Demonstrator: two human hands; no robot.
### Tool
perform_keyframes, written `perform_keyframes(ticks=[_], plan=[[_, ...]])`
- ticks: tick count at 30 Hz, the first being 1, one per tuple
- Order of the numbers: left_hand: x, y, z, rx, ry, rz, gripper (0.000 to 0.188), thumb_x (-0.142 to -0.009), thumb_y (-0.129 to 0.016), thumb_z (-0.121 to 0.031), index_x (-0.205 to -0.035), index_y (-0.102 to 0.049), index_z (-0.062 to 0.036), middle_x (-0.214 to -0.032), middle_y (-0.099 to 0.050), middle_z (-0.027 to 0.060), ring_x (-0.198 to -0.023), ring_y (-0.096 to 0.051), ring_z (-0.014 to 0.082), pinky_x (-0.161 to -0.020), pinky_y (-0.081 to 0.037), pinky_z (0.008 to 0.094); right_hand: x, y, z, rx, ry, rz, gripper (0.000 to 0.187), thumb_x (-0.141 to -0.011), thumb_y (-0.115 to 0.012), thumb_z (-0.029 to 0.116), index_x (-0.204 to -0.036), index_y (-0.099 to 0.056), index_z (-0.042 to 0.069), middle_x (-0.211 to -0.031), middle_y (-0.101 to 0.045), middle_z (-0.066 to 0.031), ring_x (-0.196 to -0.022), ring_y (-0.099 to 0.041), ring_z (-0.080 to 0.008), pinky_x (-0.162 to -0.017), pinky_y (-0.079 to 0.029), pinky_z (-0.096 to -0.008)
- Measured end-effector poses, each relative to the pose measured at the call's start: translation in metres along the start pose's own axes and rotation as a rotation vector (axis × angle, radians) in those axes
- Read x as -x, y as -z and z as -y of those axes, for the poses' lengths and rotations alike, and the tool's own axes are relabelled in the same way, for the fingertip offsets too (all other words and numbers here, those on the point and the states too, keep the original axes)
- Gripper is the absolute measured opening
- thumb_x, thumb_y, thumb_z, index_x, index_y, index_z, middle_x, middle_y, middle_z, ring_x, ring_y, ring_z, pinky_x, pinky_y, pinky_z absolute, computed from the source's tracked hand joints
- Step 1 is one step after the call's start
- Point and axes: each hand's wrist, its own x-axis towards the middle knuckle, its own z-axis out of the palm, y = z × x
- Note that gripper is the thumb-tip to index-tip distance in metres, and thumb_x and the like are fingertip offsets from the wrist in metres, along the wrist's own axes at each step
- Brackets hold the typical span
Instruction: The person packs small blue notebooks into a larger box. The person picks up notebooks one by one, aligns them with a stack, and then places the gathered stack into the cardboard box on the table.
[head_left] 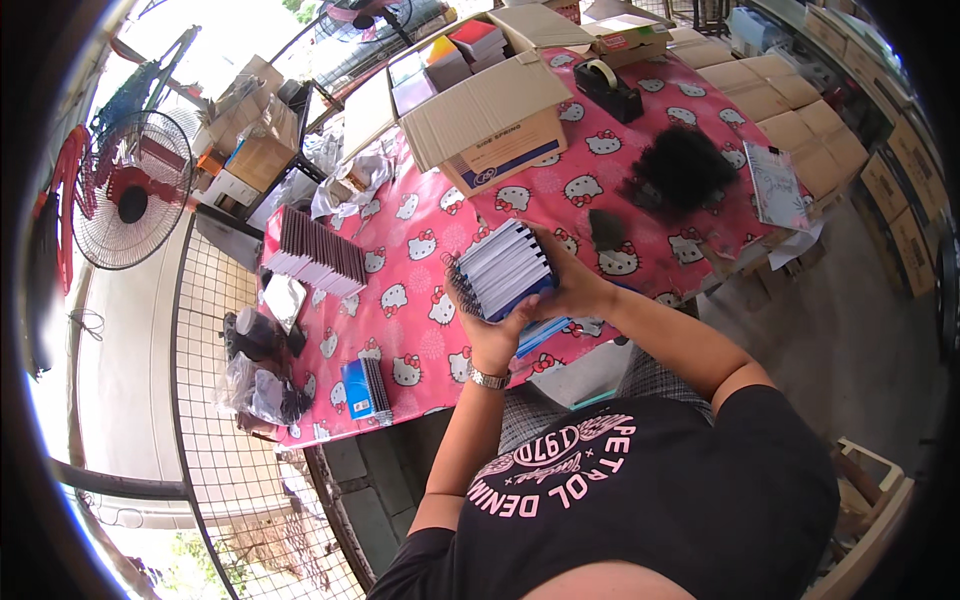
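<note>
Over the near edge of the table I hold a stack of spiral-bound notebooks (503,267) between both hands. White page edges face up, with black binding loops along two sides and a dark blue cover at the near side. My left hand (488,335) is closed around the stack's left and near side, and a metal watch is on that wrist. Closed on the right side is my right hand (575,280); some of its fingers are hidden behind the stack. Just below the hands, several blue notebooks (541,335) lie at the table's edge.
A pink cartoon-cat cloth covers the table (420,280). On it are a red-covered book stack (315,255), blue notebooks (366,388), an open carton (510,150) of books, a tape dispenser (608,90), a black heap (682,170) and a grey booklet (775,188). A fan (132,195) stands left.
</note>
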Motion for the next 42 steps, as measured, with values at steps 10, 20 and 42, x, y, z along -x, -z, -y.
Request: perform_keyframes(ticks=[10, 20, 42], plan=[[0.007, 0.007, 0.018, -0.059, 0.094, 0.028, 0.12, -0.056, -0.098, -0.025, -0.144, -0.021, 0.005, -0.13, -0.055, 0.0184, -0.118, -0.058, 0.0269, -0.102, -0.047, 0.0404, 0.014, 0.005, -0.02, 0.356, 0.163, 0.141, 0.124, -0.057, -0.097, 0.018, -0.151, -0.017, 0.001, -0.14, -0.046, -0.0173, -0.128, -0.049, -0.0259, -0.108, -0.04, -0.0417], [-0.023, 0.074, -0.058, 0.053, -0.028, -0.126, 0.092, -0.06, -0.097, -0.031, -0.131, -0.049, 0.0031, -0.116, -0.065, 0.011, -0.105, -0.063, 0.0211, -0.094, -0.052, 0.0366, -0.098, -0.023, 0.078, 0.375, -0.117, 0.403, 0.093, -0.056, -0.094, 0.04, -0.13, -0.054, 0.001, -0.117, -0.066, -0.0197, -0.106, -0.067, -0.0317, -0.093, -0.051, -0.0402], [0.019, 0.478, 0.048, -0.958, 0.84, -0.278, 0.088, -0.086, -0.055, -0.073, -0.11, -0.067, 0.0108, -0.101, -0.07, 0.0283, -0.095, -0.069, 0.038, -0.086, -0.052, 0.0445, -0.08, -0.438, -0.093, -0.007, -1.138, 0.162, 0.07, -0.073, -0.082, 0.048, -0.105, -0.067, -0.013, -0.105, -0.071, -0.023, -0.09, -0.071, -0.0298, -0.08, -0.056, -0.0367]])
